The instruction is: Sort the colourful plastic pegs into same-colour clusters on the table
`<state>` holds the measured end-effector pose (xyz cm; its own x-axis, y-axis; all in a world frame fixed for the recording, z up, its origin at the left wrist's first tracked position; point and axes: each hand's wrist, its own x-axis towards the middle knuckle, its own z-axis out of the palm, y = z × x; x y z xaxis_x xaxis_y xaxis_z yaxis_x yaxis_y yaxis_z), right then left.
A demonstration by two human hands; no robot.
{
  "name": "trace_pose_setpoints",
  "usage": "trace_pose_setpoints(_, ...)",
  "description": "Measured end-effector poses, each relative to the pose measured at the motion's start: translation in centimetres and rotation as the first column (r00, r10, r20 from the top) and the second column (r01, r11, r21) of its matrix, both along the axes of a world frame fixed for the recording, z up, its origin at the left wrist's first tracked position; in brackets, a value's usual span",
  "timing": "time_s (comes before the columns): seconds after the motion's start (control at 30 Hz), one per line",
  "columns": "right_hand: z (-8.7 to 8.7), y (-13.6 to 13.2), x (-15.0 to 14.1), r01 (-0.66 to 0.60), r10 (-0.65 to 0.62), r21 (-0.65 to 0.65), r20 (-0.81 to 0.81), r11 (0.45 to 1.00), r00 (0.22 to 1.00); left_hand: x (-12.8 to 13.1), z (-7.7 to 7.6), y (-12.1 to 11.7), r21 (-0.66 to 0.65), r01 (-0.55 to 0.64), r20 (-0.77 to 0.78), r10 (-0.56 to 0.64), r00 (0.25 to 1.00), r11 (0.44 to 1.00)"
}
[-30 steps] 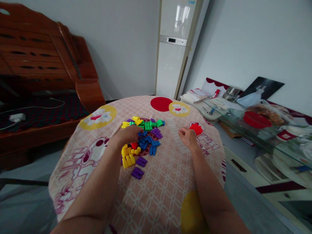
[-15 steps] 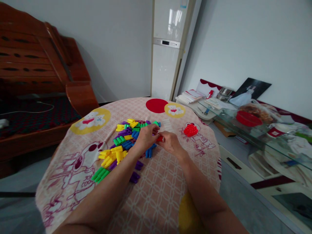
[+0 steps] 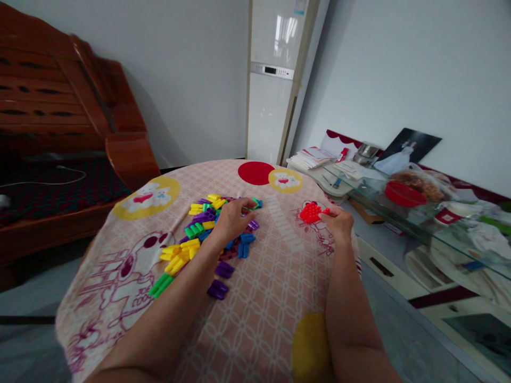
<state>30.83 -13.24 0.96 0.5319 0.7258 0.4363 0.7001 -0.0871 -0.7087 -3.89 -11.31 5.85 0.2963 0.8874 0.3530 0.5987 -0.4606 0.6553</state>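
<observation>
My right hand (image 3: 339, 221) is closed on a small red plastic block (image 3: 326, 211), pinched between thumb and fingertips. It holds this block at the right edge of a cluster of red blocks (image 3: 310, 213) on the table. My left hand (image 3: 233, 218) hovers over a loose pile of coloured tube-shaped blocks, with thumb and fingers apart and nothing visible in its grasp. Just beyond its fingertips lie green and blue blocks (image 3: 258, 204). Yellow blocks (image 3: 179, 255), green blocks (image 3: 160, 285) and purple blocks (image 3: 217, 289) spread along my left forearm, which covers part of the pile.
A round table with a patterned pink cloth (image 3: 263, 298) carries everything. At right stands a glass-topped cabinet (image 3: 375, 213) with papers, a red bowl (image 3: 405, 194) and bags. A wooden bench (image 3: 131, 159) is at left, a tall white air conditioner (image 3: 269, 111) behind.
My right hand has moved right, away from my left hand, carrying the red block to the red cluster. My left hand has shifted slightly left, and its fingers have parted from the red block.
</observation>
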Motion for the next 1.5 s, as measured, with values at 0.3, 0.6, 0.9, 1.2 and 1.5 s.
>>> trace_pose_setpoints(0.3, -1.8, 0.4, -0.2, 0.076, -0.041, -0.173, 0.198, 0.982, 0.979, -1.3, 0.5, 0.4, -0.019, -0.035, 0.016, 0.036, 0.999, 0.999)
trace_pose_setpoints(0.6, -1.7, 0.5, -0.4, 0.103, -0.050, -0.266, 0.199, 0.959, 0.979, -4.9, 1.5, 1.4, -0.038, -0.179, 0.106, 0.182, 0.978, 0.983)
trace_pose_setpoints(0.9, 0.7, -0.2, -3.8, 0.138, -0.135, 0.009, 0.282, 0.990, 0.950, -7.0, 1.1, 2.2, -0.033, -0.312, 0.137, 0.313, 0.940, 0.950)
trace_pose_setpoints(1.2, -2.0, 0.8, -13.1, -0.386, 0.413, -0.147, 0.338, 0.911, 0.846, -2.7, -2.5, 2.3, 0.027, 0.033, -0.176, -0.028, 0.984, 0.999)
trace_pose_setpoints(1.5, -3.0, 3.4, -17.7, -0.660, 0.695, -0.246, 0.398, 0.709, 0.599, -0.7, -5.4, 2.1, 0.073, 0.412, -0.367, -0.360, 0.858, 0.908)
